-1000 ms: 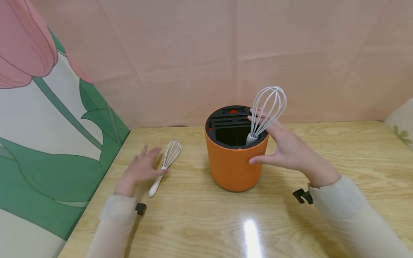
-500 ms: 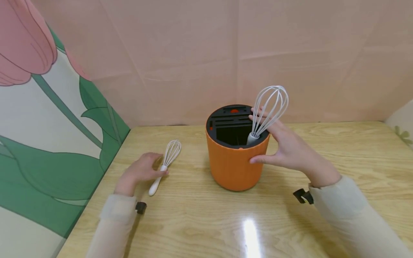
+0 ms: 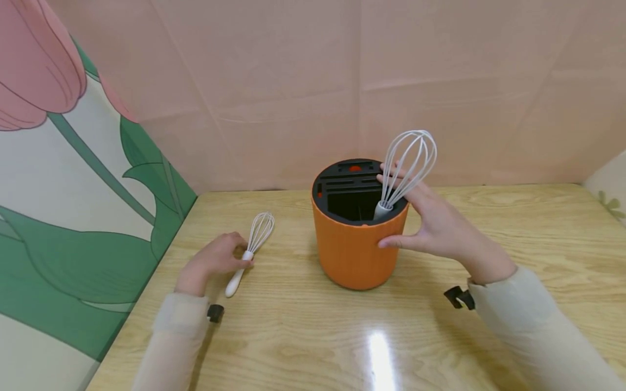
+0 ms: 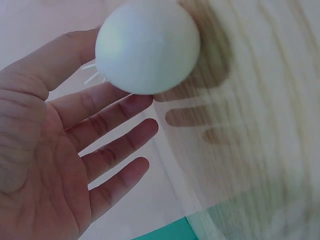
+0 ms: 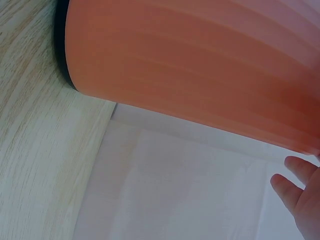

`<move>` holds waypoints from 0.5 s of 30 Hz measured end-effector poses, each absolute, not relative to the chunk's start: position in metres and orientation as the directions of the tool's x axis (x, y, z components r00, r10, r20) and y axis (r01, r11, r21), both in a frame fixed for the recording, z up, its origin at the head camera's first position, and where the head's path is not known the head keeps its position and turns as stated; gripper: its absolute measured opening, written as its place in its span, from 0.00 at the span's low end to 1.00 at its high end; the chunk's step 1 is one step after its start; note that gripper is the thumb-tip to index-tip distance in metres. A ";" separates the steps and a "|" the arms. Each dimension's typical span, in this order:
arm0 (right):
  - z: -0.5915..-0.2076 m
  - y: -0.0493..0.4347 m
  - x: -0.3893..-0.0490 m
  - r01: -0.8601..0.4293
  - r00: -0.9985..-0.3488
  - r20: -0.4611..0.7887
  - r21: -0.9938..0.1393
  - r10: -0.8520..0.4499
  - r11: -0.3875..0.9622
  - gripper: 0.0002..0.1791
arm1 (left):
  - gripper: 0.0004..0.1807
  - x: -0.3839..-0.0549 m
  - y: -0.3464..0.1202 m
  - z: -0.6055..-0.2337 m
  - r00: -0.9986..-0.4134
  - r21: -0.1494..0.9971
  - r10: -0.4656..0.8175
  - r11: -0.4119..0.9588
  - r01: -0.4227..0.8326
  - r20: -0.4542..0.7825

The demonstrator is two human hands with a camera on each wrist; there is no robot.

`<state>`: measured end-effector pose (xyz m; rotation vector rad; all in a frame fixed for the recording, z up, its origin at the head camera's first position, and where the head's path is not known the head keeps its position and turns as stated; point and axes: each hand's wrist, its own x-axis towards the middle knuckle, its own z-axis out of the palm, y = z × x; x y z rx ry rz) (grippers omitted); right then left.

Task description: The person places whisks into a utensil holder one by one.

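On the left of the wooden table lies a small white whisk (image 3: 236,281), its wires toward the back. My left hand (image 3: 217,256) pinches it near its neck between thumb and fingers. In the left wrist view, the rounded handle end of that whisk (image 4: 147,47) looms close, and the other fingers (image 4: 117,150) extend loosely. An orange utensil holder (image 3: 357,252) with a black slotted top stands upright near the back. A larger whisk (image 3: 383,209) leans in its big opening, wires up. My right hand (image 3: 445,228) grips the holder's right side, thumb in front, fingers behind the whisk.
The wood-grain table (image 3: 303,336) ends at a pink cloth backdrop (image 3: 274,98) close behind the holder. A tulip-print panel (image 3: 88,255) borders the left side. Black wrist mounts (image 3: 459,297) sit by both cuffs.
The left hand's fingers have curled in from a spread pose and closed on the small whisk. The right hand, the holder and the larger whisk have stayed in place.
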<state>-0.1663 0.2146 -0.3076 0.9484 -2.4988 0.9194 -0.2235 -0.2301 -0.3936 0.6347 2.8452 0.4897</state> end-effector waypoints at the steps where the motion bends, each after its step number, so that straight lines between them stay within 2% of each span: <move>1: -0.307 0.215 -0.166 -0.679 -0.731 0.487 -0.457 -0.477 0.575 0.60 | 0.18 -0.224 -0.230 -0.393 -0.890 0.359 0.441 0.853 0.379 -0.110; 15: -0.307 0.215 -0.165 -0.664 -0.745 0.477 -0.459 -0.467 0.590 0.60 | 0.09 -0.224 -0.230 -0.389 -0.883 0.453 0.432 0.835 0.314 -0.185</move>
